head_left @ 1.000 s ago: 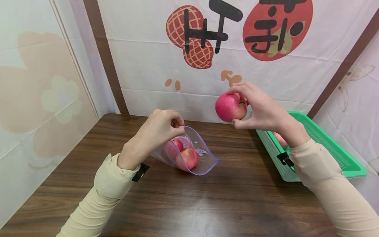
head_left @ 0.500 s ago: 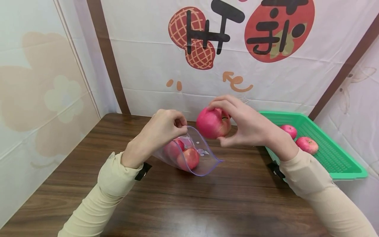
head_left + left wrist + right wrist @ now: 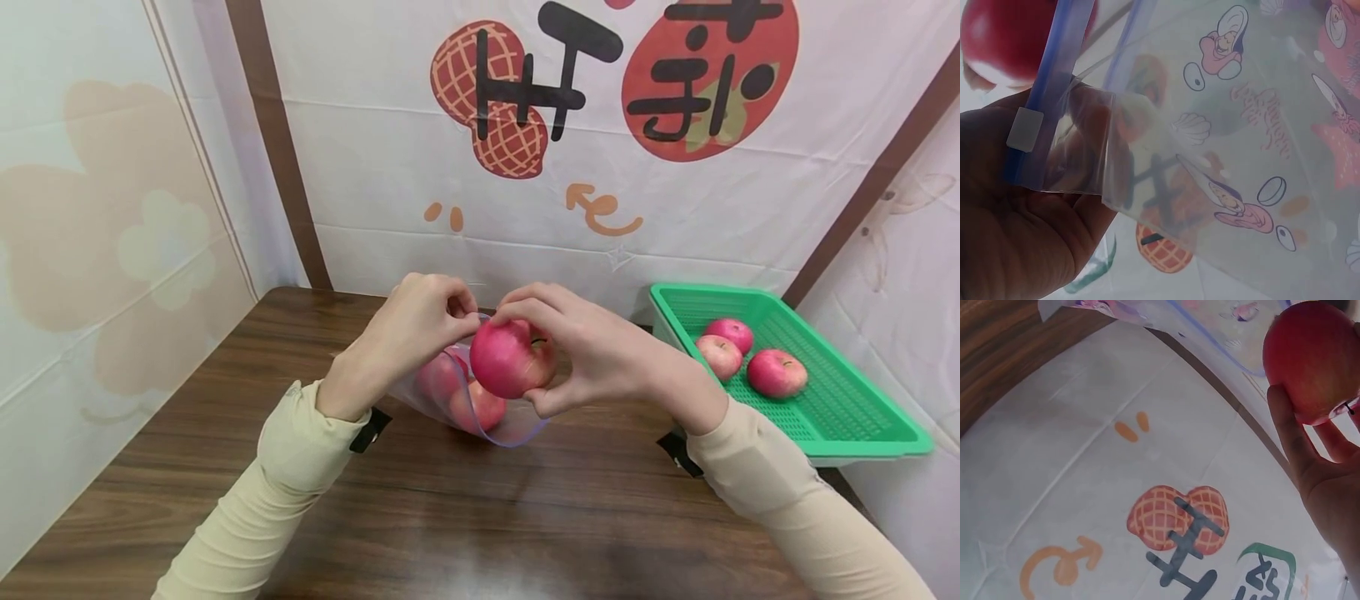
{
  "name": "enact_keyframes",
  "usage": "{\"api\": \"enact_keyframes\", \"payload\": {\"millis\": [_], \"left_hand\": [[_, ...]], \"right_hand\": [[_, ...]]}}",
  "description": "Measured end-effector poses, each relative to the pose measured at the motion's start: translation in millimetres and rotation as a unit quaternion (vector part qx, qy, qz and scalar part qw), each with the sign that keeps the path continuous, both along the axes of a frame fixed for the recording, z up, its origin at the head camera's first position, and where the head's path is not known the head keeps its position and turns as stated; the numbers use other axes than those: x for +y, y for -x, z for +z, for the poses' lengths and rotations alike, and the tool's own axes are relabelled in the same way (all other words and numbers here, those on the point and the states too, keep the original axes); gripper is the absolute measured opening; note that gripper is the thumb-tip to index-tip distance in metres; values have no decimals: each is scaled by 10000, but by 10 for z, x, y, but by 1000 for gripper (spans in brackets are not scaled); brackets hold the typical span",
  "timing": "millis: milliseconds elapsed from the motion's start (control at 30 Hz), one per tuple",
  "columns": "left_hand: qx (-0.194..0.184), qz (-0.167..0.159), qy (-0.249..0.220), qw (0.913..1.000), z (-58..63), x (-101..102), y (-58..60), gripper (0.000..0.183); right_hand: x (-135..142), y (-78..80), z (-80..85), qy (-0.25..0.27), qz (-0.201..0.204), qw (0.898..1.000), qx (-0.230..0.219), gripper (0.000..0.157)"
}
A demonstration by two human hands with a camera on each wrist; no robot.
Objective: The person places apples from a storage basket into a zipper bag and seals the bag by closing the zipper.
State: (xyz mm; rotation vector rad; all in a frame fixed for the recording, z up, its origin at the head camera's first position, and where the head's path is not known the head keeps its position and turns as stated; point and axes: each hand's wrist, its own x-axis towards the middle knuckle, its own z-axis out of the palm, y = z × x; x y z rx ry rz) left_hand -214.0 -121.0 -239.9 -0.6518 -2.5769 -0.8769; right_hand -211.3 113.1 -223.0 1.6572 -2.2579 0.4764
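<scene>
You've just brought the glossy pink-red round apple [image 3: 510, 367] over to the mouth of the clear, cartoon-printed plastic zip bag [image 3: 527, 428], so carrying it across looks abt done, but it isn't fully in yet; most of it shows in front of the opening in the head view. Can't tell if it's touching the film or already past the rim. Your R hand [image 3: 592, 350] has it btwn curled fingers on top & thumb below, stem side toward your palm. Your L hand [image 3: 411, 327] pinches the bag's top edge btwn thumb & fingers, near the white plastic slider [image 3: 1025, 129] per the L wrist view, and the mouth gapes toward the R hand. Inside, two red apples [image 3: 480, 407] lie touching or nearly so, bag resting on the dark brown wood-grain table [image 3: 450, 517]. Vs. 1 s ago: the held apple was higher & further R, well apart from the bag, w/ your R forearm across the green plastic mesh basket [image 3: 870, 450]. Now it's lower, further L, and the forearm's off most of the basket, so three pinkish-red apples [image 3: 777, 373] show there instead of part of one. L hand's pinch & the bagged pair look abt the same.
</scene>
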Motion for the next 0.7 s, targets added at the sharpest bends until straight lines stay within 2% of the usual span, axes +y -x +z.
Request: {"api": "enact_keyframes", "payload": {"millis": [300, 600, 700], "left_hand": [[-106, 140, -164, 9997, 17, 30, -2, 6], [-171, 112, -193, 9996, 25, 49, 6, 7], [-114, 172, -156, 9997, 21, 51, 15, 7]], "right_hand": [[-54, 34, -192, -473, -649, 9959, 427, 64], [-115, 61, -314, -809, -899, 9886, 897, 66], [-120, 76, -327, -996, -945, 9834, 1185, 57]]}}
